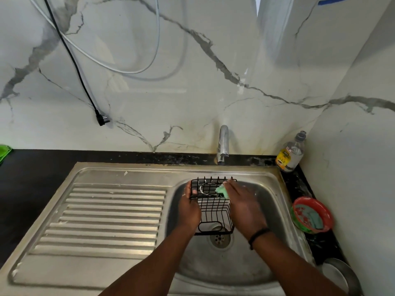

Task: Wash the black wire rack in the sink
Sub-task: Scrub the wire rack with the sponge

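I see the black wire rack point(213, 205) held over the basin of the steel sink point(275, 201), just above the drain point(220, 239). My left hand point(190, 208) grips the rack's left edge at about nine o'clock, thumb hooked over the wires and fingers curled underneath. My right hand point(243, 207) sits at three o'clock on the rack, fingers closed around a green sponge point(222, 191) that presses against the wires near the rack's far end; white suds cling to the wires there. A dark band point(257, 236) circles the right wrist. The tap point(223, 144) stands at twelve o'clock behind the basin; I can't tell whether water is running. A clear bottle point(291, 152) stands at two o'clock on the dark counter point(32, 178), and a red and green bowl point(312, 214) sits at three o'clock beside the sink. The ribbed draining board point(106, 218) lies at nine o'clock. A black plug point(102, 119) hangs against the marble wall point(192, 82).
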